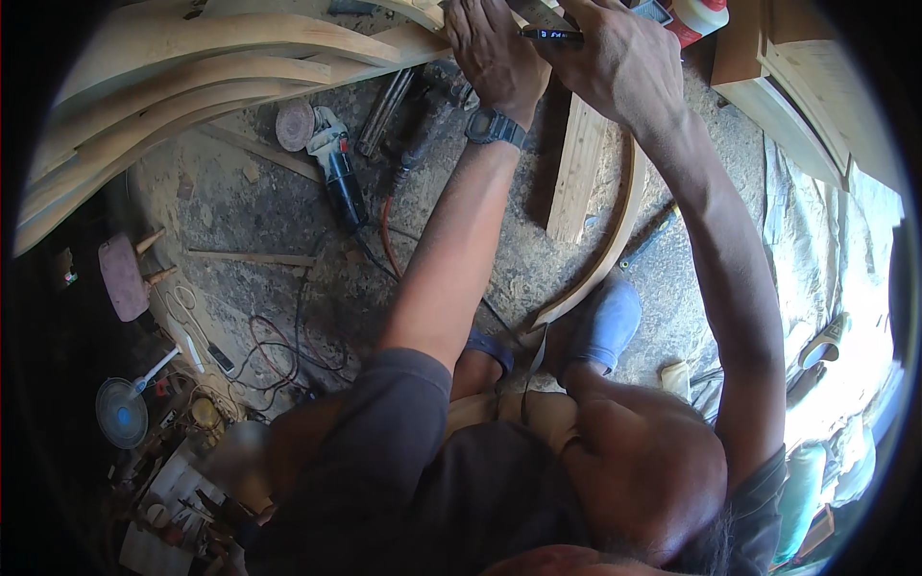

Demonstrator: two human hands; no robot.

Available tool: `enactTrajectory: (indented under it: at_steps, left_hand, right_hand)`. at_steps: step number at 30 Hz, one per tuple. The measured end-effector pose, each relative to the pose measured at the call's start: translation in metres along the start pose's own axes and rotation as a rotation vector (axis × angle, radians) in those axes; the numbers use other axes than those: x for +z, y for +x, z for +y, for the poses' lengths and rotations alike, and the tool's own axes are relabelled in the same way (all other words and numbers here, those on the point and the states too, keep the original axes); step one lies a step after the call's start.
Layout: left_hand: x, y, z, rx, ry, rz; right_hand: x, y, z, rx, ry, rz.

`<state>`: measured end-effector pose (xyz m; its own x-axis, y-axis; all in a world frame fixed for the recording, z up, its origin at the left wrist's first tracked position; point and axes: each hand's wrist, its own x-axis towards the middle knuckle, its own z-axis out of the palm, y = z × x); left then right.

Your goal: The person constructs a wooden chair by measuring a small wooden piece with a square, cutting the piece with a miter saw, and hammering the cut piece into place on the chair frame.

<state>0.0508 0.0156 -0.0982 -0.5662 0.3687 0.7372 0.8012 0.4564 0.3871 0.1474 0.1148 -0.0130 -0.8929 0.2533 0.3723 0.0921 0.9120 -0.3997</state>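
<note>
My right hand [624,67] pinches a black pen [555,36] close beside my left hand [499,62], whose grip I can't tell; if they bump, the pen could skid.

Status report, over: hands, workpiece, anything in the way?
Left hand beside curved timber, contact unclear. Right hand gripping black pen. Angle grinder on floor, apart from both hands.
</note>
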Motion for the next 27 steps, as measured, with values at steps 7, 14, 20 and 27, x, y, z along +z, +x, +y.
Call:
enactTrajectory:
  at_steps: [7, 14, 20, 27]
  left_hand:
    - [0.020, 0.001, 0.003, -0.114, -0.051, 0.151]
    - [0.026, 0.001, 0.010, -0.162, 0.041, 0.211]
    - [0.023, 0.002, 0.011, -0.161, 0.049, 0.225]
    - [0.022, 0.001, 0.010, -0.185, 0.075, 0.187]
  right_hand:
    - [0.000, 0.001, 0.006, -0.086, 0.007, -0.022]
    - [0.000, 0.007, 0.002, -0.016, 0.097, 0.041]
    - [-0.009, 0.020, 0.004, 0.068, 0.212, -0.006]
    - [-0.005, 0.043, 0.017, 0.181, 0.341, 0.164]
